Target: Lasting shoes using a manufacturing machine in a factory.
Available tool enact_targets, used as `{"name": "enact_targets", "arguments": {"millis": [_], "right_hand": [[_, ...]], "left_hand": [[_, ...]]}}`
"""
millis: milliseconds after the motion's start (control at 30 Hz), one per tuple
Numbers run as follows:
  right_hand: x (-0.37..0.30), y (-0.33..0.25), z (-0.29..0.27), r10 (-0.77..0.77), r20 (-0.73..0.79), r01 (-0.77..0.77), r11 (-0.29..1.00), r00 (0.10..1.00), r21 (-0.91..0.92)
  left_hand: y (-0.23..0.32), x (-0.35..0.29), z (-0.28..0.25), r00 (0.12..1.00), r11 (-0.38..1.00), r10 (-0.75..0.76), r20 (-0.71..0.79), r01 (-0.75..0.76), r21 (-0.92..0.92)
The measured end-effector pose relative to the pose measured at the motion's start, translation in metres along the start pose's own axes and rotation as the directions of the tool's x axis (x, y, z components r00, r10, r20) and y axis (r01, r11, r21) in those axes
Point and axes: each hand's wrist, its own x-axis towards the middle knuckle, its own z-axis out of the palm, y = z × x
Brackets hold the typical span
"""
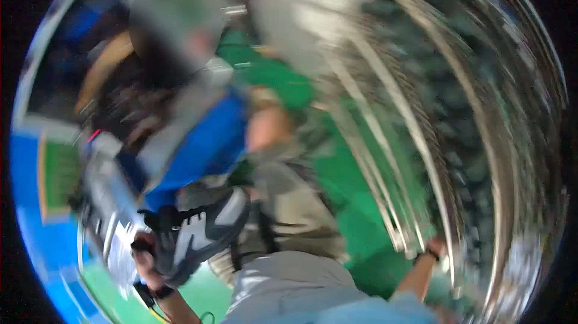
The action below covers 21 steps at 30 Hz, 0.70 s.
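A dark grey sneaker (205,233) with pale side panels and a light toe is held up at the lower left. My left hand (146,261) is closed around its heel end, and a dark band circles the wrist. At the lower right, my right hand (435,247) reaches out beside the long pale rails of a rack (415,119). Motion smears its fingers, so whether it grips a rail or just lies near one cannot be made out.
Rows of dark, blurred items (445,77) line the rack on the right. Green floor (355,185) shows between the rack and my legs. A blue surface (208,140) and blurred equipment (105,179) stand on the left. A cable (206,317) hangs near my left forearm.
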Motion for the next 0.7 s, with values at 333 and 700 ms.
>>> {"name": "enact_targets", "arguments": {"millis": [333,700], "right_hand": [[-0.279,-0.348,-0.379,-0.782,-0.114,0.081,-0.082,0.612,0.993],[-0.446,-0.427,-0.408,-0.914,-0.399,0.787,-0.196,0.07,0.585]], "left_hand": [[0.008,-0.089,-0.242,0.5,0.547,-0.113,-0.859,0.753,0.366],[-0.019,0.053,-0.338,0.642,0.234,0.046,-0.765,0.738,0.633]]}}
